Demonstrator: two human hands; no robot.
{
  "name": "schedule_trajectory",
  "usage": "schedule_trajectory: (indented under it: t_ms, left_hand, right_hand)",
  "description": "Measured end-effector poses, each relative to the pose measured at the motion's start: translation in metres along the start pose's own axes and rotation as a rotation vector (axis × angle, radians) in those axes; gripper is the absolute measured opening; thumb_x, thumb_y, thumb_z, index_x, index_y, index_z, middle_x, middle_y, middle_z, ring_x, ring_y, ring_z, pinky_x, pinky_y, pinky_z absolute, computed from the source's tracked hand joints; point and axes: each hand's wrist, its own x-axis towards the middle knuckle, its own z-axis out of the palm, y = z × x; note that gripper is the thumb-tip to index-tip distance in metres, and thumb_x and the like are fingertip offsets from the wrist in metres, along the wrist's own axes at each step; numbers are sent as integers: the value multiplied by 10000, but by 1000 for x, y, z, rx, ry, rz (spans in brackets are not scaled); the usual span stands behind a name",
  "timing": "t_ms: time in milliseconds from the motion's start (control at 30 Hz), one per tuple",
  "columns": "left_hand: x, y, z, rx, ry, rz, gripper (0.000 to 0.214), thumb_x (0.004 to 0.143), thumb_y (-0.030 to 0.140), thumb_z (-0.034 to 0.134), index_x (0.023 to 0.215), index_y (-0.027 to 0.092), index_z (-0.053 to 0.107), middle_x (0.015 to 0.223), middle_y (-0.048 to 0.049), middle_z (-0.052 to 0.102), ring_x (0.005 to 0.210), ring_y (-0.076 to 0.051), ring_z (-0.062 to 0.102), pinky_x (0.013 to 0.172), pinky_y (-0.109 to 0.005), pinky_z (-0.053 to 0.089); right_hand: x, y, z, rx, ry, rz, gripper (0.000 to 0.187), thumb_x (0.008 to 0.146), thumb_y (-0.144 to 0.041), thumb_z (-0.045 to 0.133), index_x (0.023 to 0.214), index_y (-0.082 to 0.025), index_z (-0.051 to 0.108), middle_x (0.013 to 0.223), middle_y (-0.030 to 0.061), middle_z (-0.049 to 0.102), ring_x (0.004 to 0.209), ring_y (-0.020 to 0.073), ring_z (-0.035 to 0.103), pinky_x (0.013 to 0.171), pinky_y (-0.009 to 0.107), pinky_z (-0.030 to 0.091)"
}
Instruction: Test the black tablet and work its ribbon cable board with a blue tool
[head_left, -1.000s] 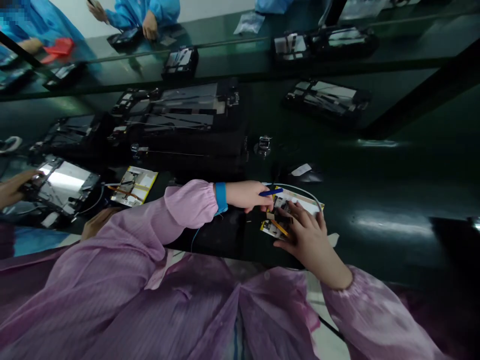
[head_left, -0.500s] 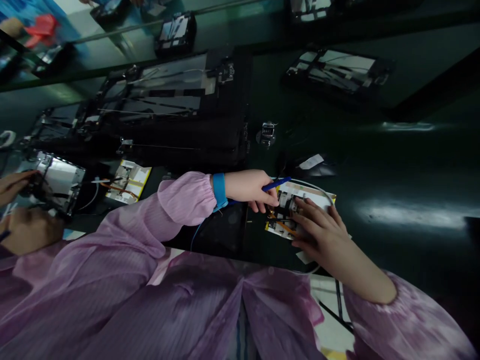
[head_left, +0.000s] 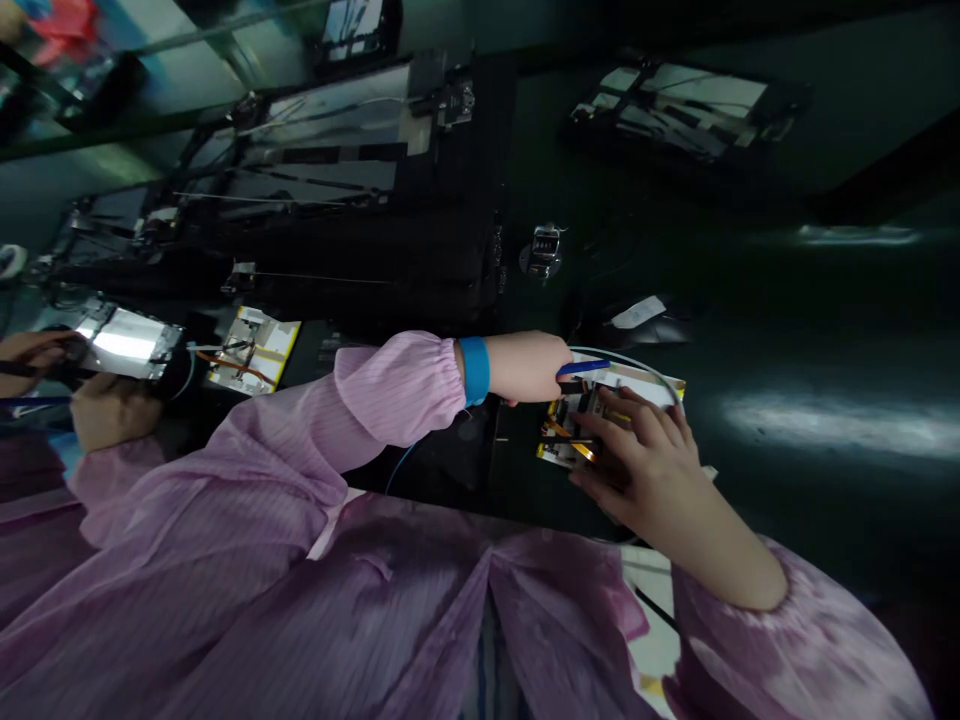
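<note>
Dark bench (head_left: 825,330): bare room from the work out to the right edge. A black tray stack (head_left: 360,230) crowds the far-left half, with an open device (head_left: 682,100) near the far edge. Just inside the near edge, centre, the board (head_left: 637,385) lies flat. The right hand (head_left: 649,475) is unclenched, fingers spread, pressing on the board. The left hand (head_left: 532,365) is clenched round a blue tool (head_left: 585,368), tip over the board's far-left edge. The clicker (head_left: 544,250) sits well apart behind.

Left hand (head_left: 534,366) with blue tool (head_left: 585,368), right hand (head_left: 651,468) flat on circuit board (head_left: 556,445), dark bench (head_left: 757,320)
</note>
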Motion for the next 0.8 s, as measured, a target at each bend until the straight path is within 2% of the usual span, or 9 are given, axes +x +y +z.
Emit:
schedule_trajectory:
  t_ms: [100, 233, 333, 567, 800]
  left_hand:
    - [2, 0, 0, 31, -1, -1, 215, 842, 194, 478, 860, 88, 665, 727, -72, 666, 408, -116, 534, 437, -229, 429]
    - [6, -4, 4, 197, 4, 41, 194, 809, 181, 513, 785, 97, 686, 697, -74, 668, 540, -154, 603, 539, -244, 450]
    - [9, -3, 7, 303, 31, 45, 197, 783, 148, 528, 870, 84, 693, 746, -96, 682, 625, -190, 633, 578, -265, 456]
    - [8, 2, 9, 361, 60, -13, 267, 789, 133, 526, 995, 79, 685, 885, -137, 698, 827, -247, 667, 670, -284, 490]
    - [10, 0, 12, 382, 61, 16, 278, 791, 132, 523, 1014, 77, 681, 920, -142, 696, 874, -247, 661, 709, -283, 495]
  right_hand:
    - [3, -10, 7, -36, 81, 43, 430, 883, -498, 527, 1199, -208, 568, 1262, 165, 499, 1254, 370, 414, 1043, 636, 255]
    - [3, -18, 16, -58, 137, 98, 372, 898, -458, 527, 1166, -208, 590, 1281, 177, 486, 1278, 391, 387, 1032, 669, 244]
    - [3, -19, 17, -49, 137, 112, 356, 896, -447, 533, 1161, -215, 592, 1289, 177, 485, 1282, 394, 388, 1033, 679, 239]
    - [3, -19, 15, -48, 134, 103, 378, 905, -463, 510, 1174, -207, 580, 1288, 188, 483, 1280, 400, 391, 1036, 681, 231]
    - [2, -19, 16, -42, 128, 103, 377, 903, -464, 512, 1158, -195, 584, 1290, 185, 475, 1281, 398, 389, 1040, 678, 224]
